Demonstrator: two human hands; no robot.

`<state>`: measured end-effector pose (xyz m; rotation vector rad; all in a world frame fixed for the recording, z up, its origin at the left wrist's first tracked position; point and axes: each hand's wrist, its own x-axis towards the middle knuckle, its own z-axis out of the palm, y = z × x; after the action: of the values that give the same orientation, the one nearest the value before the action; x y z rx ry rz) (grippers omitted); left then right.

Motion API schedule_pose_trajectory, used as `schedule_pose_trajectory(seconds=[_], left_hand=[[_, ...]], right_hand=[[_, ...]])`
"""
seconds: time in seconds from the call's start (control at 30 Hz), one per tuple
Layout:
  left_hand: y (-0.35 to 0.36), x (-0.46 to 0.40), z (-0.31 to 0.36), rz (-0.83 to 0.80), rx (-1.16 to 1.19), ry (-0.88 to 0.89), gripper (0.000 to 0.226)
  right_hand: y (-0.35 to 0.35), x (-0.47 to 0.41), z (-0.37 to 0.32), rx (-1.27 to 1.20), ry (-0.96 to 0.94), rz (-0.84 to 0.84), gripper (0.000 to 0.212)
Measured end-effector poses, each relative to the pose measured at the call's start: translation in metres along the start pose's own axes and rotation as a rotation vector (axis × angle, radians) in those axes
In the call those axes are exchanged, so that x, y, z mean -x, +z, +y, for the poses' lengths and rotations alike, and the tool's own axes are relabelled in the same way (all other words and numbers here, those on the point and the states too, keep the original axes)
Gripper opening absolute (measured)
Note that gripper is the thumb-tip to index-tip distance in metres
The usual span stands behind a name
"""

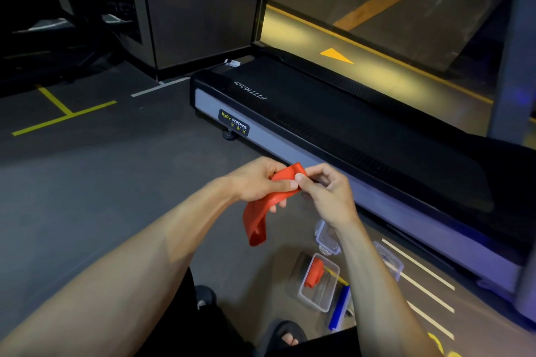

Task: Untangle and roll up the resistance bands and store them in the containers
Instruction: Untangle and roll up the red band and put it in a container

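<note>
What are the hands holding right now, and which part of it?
A red resistance band: both the left hand and the right hand pinch its upper end, while the rest of the loop hangs free below.

**Red band pinched between both hands**

We see the left hand [258, 180] and right hand [324, 191] pinching the upper end of a red resistance band [262, 211], its loop hanging below. On the floor [101, 182] beside the treadmill [333, 124], a clear container [319, 284] holds a rolled red band [314, 272]; a blue band [339, 310] lies just beside it.
</note>
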<state>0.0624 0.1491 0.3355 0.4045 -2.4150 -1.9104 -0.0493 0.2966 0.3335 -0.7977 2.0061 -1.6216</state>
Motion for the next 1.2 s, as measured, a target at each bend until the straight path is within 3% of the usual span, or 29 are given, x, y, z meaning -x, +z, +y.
schedule_pose_trajectory(seconds=[0.43,0.73,0.87,1.0,1.1,1.2], left_hand=[[0.003,0.001,0.003,0.055,-0.160,0.131,0.035],[0.003,0.000,0.006,-0.031,-0.213,0.177,0.026],[0.006,0.000,0.007,-0.068,-0.195,0.149,0.033],[0.012,-0.003,0.005,-0.001,-0.179,0.114,0.043],[0.013,-0.004,0.004,0.060,-0.179,0.103,0.040],[0.010,0.000,0.007,0.063,-0.130,0.115,0.038]], right_hand=[[-0.004,0.001,-0.004,-0.169,0.132,-0.059,0.021],[-0.017,0.000,-0.003,-0.350,0.294,-0.215,0.027],[-0.019,0.001,-0.002,-0.353,0.294,-0.231,0.029],[-0.016,0.003,-0.001,-0.243,0.240,-0.208,0.036],[-0.010,0.003,0.001,-0.118,0.170,-0.139,0.036],[-0.009,0.005,-0.005,-0.145,0.134,-0.135,0.034]])
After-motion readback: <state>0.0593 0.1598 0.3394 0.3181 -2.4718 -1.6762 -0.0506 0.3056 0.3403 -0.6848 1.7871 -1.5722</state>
